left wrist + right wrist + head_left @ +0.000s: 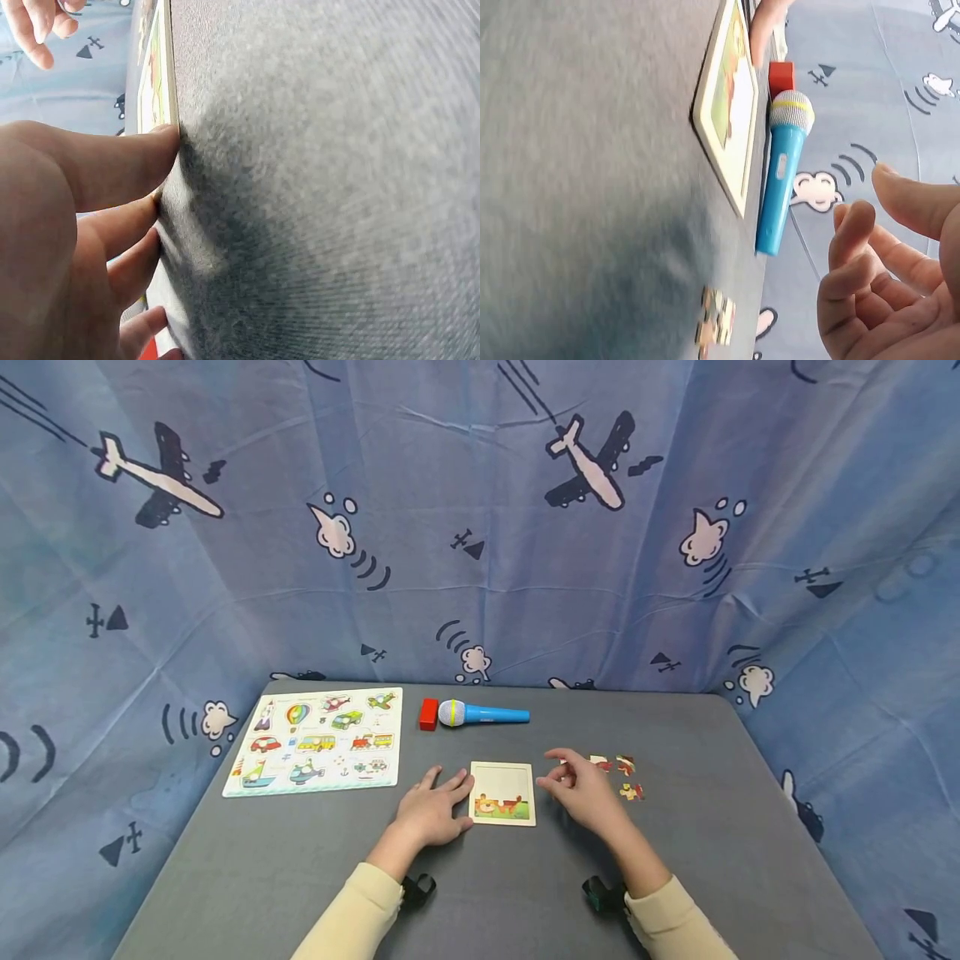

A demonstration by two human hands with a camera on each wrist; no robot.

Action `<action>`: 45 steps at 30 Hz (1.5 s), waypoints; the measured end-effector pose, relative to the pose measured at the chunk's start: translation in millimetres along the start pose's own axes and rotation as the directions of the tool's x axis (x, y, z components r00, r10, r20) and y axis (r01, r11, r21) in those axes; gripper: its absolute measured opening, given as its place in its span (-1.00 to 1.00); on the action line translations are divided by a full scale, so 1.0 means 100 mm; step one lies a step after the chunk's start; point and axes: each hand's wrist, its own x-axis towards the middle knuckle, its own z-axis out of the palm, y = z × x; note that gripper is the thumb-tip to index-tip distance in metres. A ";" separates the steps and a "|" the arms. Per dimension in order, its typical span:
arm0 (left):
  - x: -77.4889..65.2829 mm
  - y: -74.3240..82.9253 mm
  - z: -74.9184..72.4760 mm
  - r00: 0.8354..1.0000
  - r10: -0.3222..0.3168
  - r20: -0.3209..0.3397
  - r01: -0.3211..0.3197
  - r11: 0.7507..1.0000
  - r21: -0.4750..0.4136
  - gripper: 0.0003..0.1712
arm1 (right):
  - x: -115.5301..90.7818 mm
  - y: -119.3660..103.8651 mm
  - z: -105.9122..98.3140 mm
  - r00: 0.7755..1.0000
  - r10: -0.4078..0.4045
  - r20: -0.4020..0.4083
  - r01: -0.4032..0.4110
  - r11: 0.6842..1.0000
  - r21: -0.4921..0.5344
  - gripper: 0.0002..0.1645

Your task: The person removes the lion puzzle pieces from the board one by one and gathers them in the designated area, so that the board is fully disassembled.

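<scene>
A small square puzzle tray (502, 793) lies between my hands, its lower part filled with pieces showing an animal on grass and its upper part bare. With fingers spread, my left hand (431, 810) rests at the tray's left edge; in the left wrist view, the thumb (161, 146) touches its rim. My right hand (588, 793) hovers just right of the tray, fingers loosely bent and thumb apart, holding nothing in the right wrist view. Loose jigsaw pieces (632, 792) lie beside and beyond it, partly hidden by the hand; several show in the right wrist view (716, 319).
Behind the tray lie a blue toy microphone (495, 715) and a red block (428, 714) by its head. A large picture board of vehicles (318, 743) lies at the back left. Patterned blue cloth (480, 527) hangs behind the grey table (495, 893).
</scene>
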 end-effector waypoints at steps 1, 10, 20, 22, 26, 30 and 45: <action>0.00 0.00 0.00 1.000 0.002 0.002 -0.002 1.000 0.002 -0.22 | 0.00 -0.02 0.02 1.000 0.009 0.006 -0.009 1.000 0.003 -0.43; 0.02 -0.01 0.03 1.000 -0.008 0.007 0.007 1.000 0.012 -0.24 | -0.01 -0.13 0.21 0.999 0.007 0.040 -0.008 1.000 0.021 -0.47; 0.04 -0.01 0.05 1.000 -0.025 0.011 0.025 1.000 0.012 -0.25 | 0.00 -0.17 0.47 0.994 -0.026 0.108 0.019 0.997 0.071 -0.51; 0.04 -0.01 0.06 1.000 -0.022 0.010 0.022 1.000 0.011 -0.25 | 0.01 -0.16 0.51 0.991 -0.041 0.128 0.033 0.997 0.065 -0.53; 0.04 -0.01 0.06 1.000 -0.013 0.003 0.013 1.000 0.017 -0.25 | 0.05 -0.15 0.58 0.983 -0.046 0.179 0.040 0.999 0.036 -0.56; 0.03 -0.01 0.06 1.000 -0.005 -0.007 0.005 1.000 0.017 -0.25 | 0.07 -0.14 0.63 0.972 -0.055 0.227 0.061 0.998 -0.018 -0.61; 0.00 -0.01 0.03 1.000 -0.008 -0.006 0.008 1.000 0.000 -0.26 | 0.13 -0.24 0.76 0.949 -0.010 0.316 0.055 0.989 -0.135 -0.55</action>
